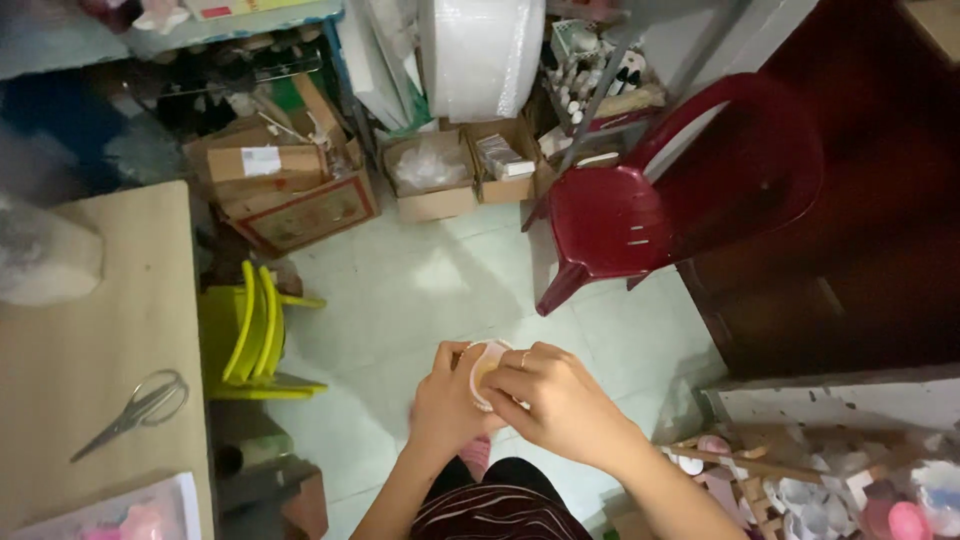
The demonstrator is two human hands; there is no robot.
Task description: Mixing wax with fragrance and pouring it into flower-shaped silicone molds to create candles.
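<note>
- Standing at upper right, a dark red plastic chair (640,215), seat facing the camera, backrest curving off to the right against dark wooden furniture (860,230).
- Running down the left edge, a pale wooden table (90,340), with scissors (138,410) lying on it, blades pointing down-left, handles up-right.
- Sitting just right of the table, a yellow-green plastic stool (250,330) on the light tiled floor (420,290).
- Leaning at top centre, a white roll of bubble wrap (480,55).
- Crowding the top left, brown cardboard boxes (290,190): the upper one bearing a small white rectangular label (261,160), the lower one showing a red-bordered printed panel.
- Sitting right of those, two smaller open cartons (470,170), one stuffed with clear plastic, the other holding a wrapped packet.
- Piling up at lower right, a jumble of wooden and pink craft pieces (800,480).
- Meeting at bottom centre over the lap, left hand (450,400) and right hand (560,400), both clamping fingers around a small round item (486,368).
- Looking closer at that item: pale pink rim, yellowish centre, roughly disc-shaped, flat face turning up toward the camera; long axis hard to tell, mostly hidden by fingers.
</note>
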